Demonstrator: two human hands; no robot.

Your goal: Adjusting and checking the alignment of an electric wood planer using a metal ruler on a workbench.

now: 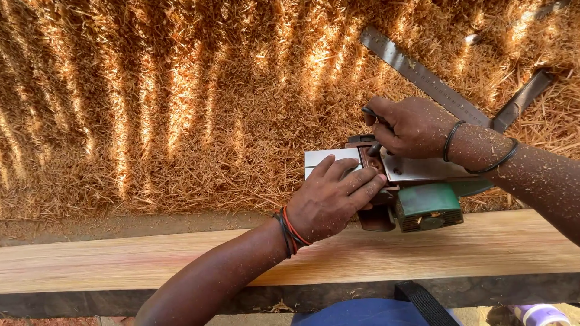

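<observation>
An electric planer (423, 202) with a green body lies upside down on a long pale wooden plank (151, 259), its flat metal sole (417, 170) facing up. My left hand (332, 199) rests on the front part of the sole, fingers spread over the blade slot. My right hand (405, 127) pinches a small dark tool (373, 148) pushed down into the blade area. Sawdust clings to both forearms. Red and black bands circle my left wrist, black bands my right.
A thick bed of golden wood shavings (181, 108) covers the ground beyond the plank. A metal framing square (435, 84) lies on the shavings at upper right. A purple-and-white object (541, 314) sits at the bottom right corner, beside a dark strap (423, 302).
</observation>
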